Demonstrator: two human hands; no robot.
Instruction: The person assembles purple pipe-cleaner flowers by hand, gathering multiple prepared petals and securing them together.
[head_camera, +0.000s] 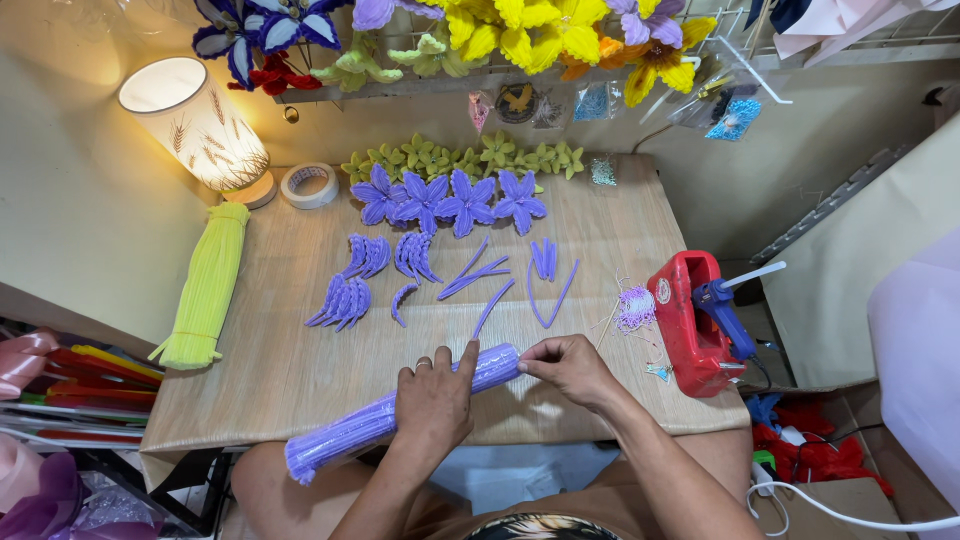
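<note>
The left hand (432, 398) fingers wrap the purple stem bundle (395, 411); right hand (568, 366) fingers pinch its end.

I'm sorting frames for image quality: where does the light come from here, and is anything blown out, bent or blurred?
Head view: the lit lamp at upper left glows warm and its shade is nearly blown out; the table edges bow from wide-angle distortion; both hands, left hand and right hand, on the purple bundle look sharp, with soft shadows beneath.

Bare forearms without sleeves, a ring on the left hand (434, 400), and a dark patterned top below.
</note>
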